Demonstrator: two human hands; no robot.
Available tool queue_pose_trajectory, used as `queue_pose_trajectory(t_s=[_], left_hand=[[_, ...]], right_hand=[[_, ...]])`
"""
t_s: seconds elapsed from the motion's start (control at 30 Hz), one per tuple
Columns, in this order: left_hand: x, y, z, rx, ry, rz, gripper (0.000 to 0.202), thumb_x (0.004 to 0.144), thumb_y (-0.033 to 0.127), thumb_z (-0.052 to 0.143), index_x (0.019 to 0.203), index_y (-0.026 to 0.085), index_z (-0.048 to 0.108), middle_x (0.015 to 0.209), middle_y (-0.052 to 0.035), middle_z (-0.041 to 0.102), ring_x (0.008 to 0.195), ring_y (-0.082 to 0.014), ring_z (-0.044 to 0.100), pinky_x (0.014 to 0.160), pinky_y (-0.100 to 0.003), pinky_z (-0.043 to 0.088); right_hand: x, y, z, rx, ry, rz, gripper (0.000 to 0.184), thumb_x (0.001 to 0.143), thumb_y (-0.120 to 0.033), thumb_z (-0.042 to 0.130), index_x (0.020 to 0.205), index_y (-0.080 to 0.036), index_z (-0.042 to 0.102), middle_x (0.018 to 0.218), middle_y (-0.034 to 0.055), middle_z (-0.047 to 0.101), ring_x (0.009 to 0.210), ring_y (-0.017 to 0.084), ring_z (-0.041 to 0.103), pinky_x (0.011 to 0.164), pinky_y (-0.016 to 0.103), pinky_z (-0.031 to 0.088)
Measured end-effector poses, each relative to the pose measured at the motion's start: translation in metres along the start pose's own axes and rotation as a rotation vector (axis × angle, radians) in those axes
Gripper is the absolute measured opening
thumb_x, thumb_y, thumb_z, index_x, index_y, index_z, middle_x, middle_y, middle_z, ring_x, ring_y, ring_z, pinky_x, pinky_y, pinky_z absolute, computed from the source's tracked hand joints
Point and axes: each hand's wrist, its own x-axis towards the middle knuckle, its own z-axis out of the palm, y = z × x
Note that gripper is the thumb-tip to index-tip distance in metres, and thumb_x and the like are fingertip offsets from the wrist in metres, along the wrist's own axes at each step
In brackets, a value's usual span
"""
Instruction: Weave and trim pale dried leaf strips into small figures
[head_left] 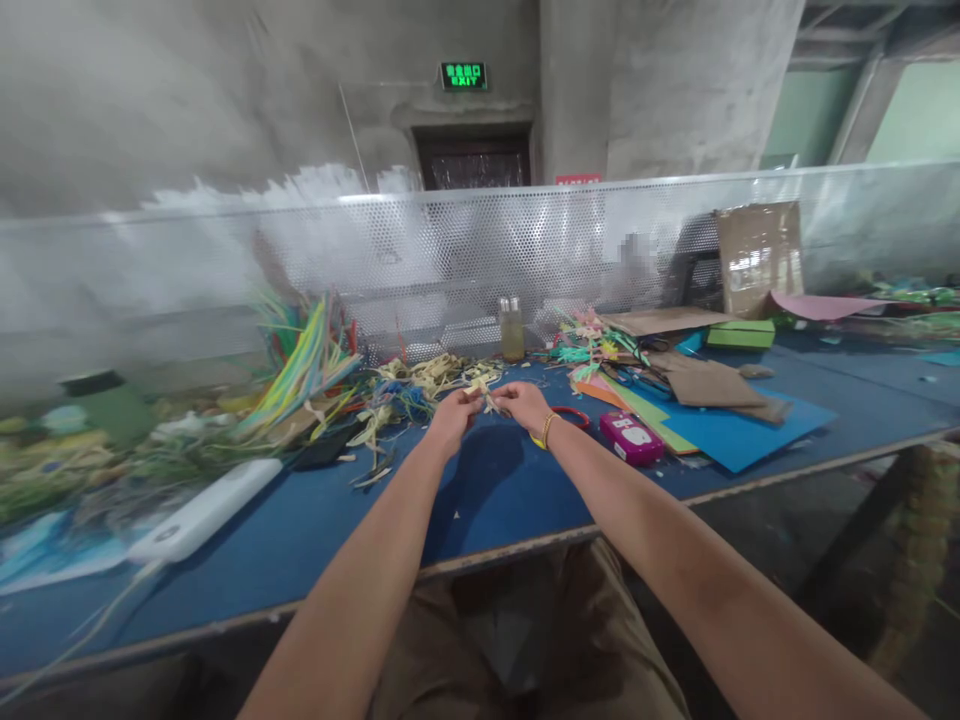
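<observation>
My left hand (453, 416) and my right hand (525, 404) meet just above the blue tabletop (495, 500), fingers pinched. Between their fingertips is a small pale yellow paper piece (478, 386) with thin loose ends; its exact shape is too small to make out. Behind it lies a heap of similar pale yellow paper pieces (442, 370). A red ring-shaped object (576, 416), partly hidden by the right wrist, is beside that hand. Farther right sits a purple case (631, 438) with a white figure on it.
A white power strip (206, 510) lies at left, near bundled coloured strips (307, 370). A jar (511, 330) stands at the back against a perforated metal screen (465, 240). On the right are blue card (742, 430), cardboard pieces (709, 378) and a green box (741, 334).
</observation>
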Motion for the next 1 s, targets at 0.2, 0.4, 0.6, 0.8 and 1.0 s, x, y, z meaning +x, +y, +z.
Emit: queue_pose_trajectory(t_s=[0.2, 0.4, 0.6, 0.8, 1.0], left_hand=[[0.0011, -0.0047, -0.0023, 0.120, -0.059, -0.102, 0.029, 0.055, 0.033, 0.074, 0.074, 0.015, 0.061, 0.061, 0.0002, 0.057, 0.051, -0.0085, 0.048, 0.047, -0.021, 0.030], [0.0033, -0.0067, -0.0063, 0.190, -0.056, -0.051, 0.023, 0.057, 0.034, 0.070, 0.064, 0.015, 0.060, 0.049, 0.0026, 0.049, 0.039, -0.0063, 0.035, 0.042, -0.023, 0.020], [0.0029, -0.0057, -0.0060, 0.249, -0.108, -0.010, 0.019, 0.060, 0.032, 0.067, 0.058, 0.016, 0.056, 0.047, 0.0033, 0.046, 0.037, -0.0054, 0.029, 0.042, -0.024, 0.016], [0.0030, -0.0016, -0.0034, 0.203, -0.083, -0.031, 0.015, 0.058, 0.024, 0.065, 0.057, 0.017, 0.052, 0.046, 0.0049, 0.042, 0.038, -0.0057, 0.030, 0.042, -0.023, 0.017], [0.0014, 0.0001, -0.0043, 0.204, -0.138, -0.039, 0.025, 0.057, 0.036, 0.072, 0.068, 0.016, 0.062, 0.045, 0.0041, 0.043, 0.039, -0.0067, 0.031, 0.043, -0.024, 0.019]], right_hand=[[-0.0025, -0.0002, 0.0012, 0.009, 0.024, 0.011, 0.013, 0.064, -0.010, 0.061, 0.076, -0.013, 0.064, 0.059, -0.0007, 0.062, 0.048, 0.007, 0.051, 0.048, 0.018, 0.042], [-0.0017, 0.0019, 0.0010, -0.033, -0.021, 0.008, 0.010, 0.066, -0.017, 0.063, 0.075, -0.015, 0.066, 0.062, -0.0007, 0.062, 0.050, 0.007, 0.050, 0.048, 0.018, 0.040], [0.0017, 0.0074, -0.0033, -0.097, -0.073, -0.007, 0.012, 0.062, -0.023, 0.066, 0.070, -0.014, 0.067, 0.055, -0.0021, 0.059, 0.049, 0.007, 0.047, 0.050, 0.020, 0.038], [0.0027, 0.0068, -0.0020, 0.043, -0.133, 0.116, 0.009, 0.063, -0.022, 0.063, 0.061, -0.014, 0.062, 0.050, -0.0020, 0.056, 0.044, 0.006, 0.045, 0.048, 0.019, 0.038], [0.0000, 0.0065, -0.0011, 0.052, -0.072, 0.103, 0.009, 0.058, -0.017, 0.066, 0.066, -0.014, 0.064, 0.054, -0.0012, 0.060, 0.050, 0.008, 0.051, 0.050, 0.018, 0.041]])
